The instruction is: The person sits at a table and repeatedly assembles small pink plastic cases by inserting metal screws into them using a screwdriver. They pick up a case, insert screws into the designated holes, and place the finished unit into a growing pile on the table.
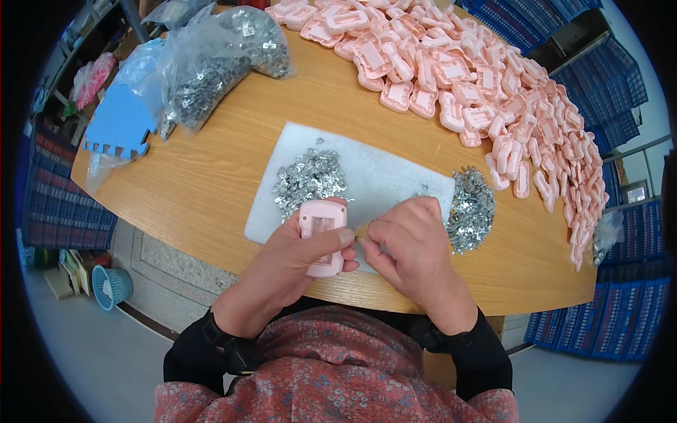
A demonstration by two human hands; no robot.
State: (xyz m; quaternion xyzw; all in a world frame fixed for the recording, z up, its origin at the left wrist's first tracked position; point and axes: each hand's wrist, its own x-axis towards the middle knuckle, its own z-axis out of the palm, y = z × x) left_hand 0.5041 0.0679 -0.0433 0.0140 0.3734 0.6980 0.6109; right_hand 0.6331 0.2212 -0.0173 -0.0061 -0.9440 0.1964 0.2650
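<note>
Over the near edge of the white sheet (391,166), the left hand (282,259) grips a pink casing (323,224). The right hand (417,243) is pinched closed; whether on anything, I cannot tell.

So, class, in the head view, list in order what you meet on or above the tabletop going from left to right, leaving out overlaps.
Blue foam mat → large clear bag of metal pieces → pink casing → right hand → rightmost loose metal heap.

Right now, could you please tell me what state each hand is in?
Left hand: closed, holding a pale pink rounded plastic casing.
Right hand: closed in a pinch; anything held cannot be told.
</note>
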